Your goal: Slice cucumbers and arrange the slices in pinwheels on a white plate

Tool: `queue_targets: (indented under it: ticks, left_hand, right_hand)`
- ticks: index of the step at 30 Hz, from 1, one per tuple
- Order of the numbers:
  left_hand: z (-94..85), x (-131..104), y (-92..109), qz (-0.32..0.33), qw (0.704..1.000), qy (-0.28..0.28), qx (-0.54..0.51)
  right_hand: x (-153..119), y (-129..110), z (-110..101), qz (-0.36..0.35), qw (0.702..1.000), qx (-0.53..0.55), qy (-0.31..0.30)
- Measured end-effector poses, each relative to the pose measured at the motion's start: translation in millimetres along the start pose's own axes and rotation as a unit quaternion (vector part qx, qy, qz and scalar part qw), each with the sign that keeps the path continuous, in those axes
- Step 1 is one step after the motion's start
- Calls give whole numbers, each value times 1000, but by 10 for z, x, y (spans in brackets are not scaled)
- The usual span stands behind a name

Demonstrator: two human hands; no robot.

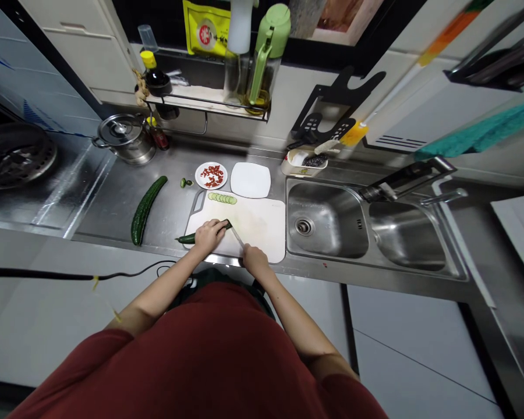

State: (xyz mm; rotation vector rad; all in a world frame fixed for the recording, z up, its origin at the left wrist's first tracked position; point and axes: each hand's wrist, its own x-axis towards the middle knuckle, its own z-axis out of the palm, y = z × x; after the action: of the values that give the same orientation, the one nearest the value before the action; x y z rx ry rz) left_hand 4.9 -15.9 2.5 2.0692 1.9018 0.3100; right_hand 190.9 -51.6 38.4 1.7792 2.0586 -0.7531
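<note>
On the white cutting board [262,224] lies a dark green cucumber [187,238], partly hidden under my left hand [208,235], whose fingers press it down near its right end. My right hand [256,260] is closed around the handle of a knife [237,236]; the blade points up and left to the cucumber's cut end. A row of thin cucumber slices [222,198] rests along the board's far edge. Left of the board, a whole cucumber [147,210] lies on the steel counter. Small green cucumber ends [186,183] sit behind the board.
Behind the board stand a plate of chopped red pieces [212,176] and a bare white square plate [250,180]. A double sink [327,218] adjoins on the right. A lidded steel pot [124,138] stands back left, under a bottle rack [209,103].
</note>
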Motion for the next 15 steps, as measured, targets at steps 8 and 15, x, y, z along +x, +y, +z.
queue_targets:
  ticks: [8,15]
  left_hand:
    - [9,9,-20,7,1000,10,-4]
    - [-37,32,-15,-6,1000,-2,-9]
  right_hand:
    - [114,-31,9,-9,1000,-1,15]
    - [207,-52,-40,-10,1000,6,13]
